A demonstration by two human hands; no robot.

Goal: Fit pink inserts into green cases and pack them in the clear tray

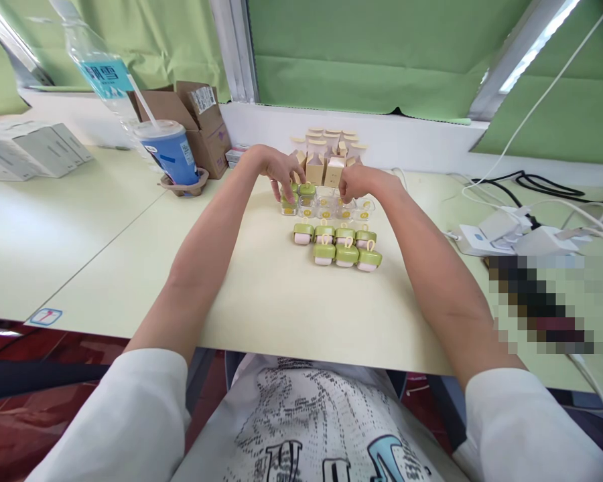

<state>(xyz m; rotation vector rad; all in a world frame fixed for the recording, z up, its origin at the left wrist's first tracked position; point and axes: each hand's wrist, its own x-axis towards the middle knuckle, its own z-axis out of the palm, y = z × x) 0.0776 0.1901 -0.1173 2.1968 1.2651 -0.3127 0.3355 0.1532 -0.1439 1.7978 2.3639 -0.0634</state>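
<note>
In the head view my left hand (pixel 282 173) reaches to the left end of the clear plastic boxes (pixel 325 211). Its bent fingers close around a small green-lidded case (pixel 289 203) there. Beside it, another green-lidded case (pixel 307 190) sits at a clear box. My right hand (pixel 356 182) is closed with fingertips together above the right part of the clear boxes; anything in its pinch is hidden. Yellow round marks show in several boxes. Nearer to me stand two rows of green-and-white cases (pixel 346 254) with cream loops on top.
Small cream cartons (pixel 315 169) with raised flaps stand behind the boxes. On the left are a blue cup (pixel 171 157) with a straw, a plastic bottle (pixel 98 63), a cardboard box (pixel 208 137) and white boxes (pixel 40 150). A power strip (pixel 477 239) with cables lies right.
</note>
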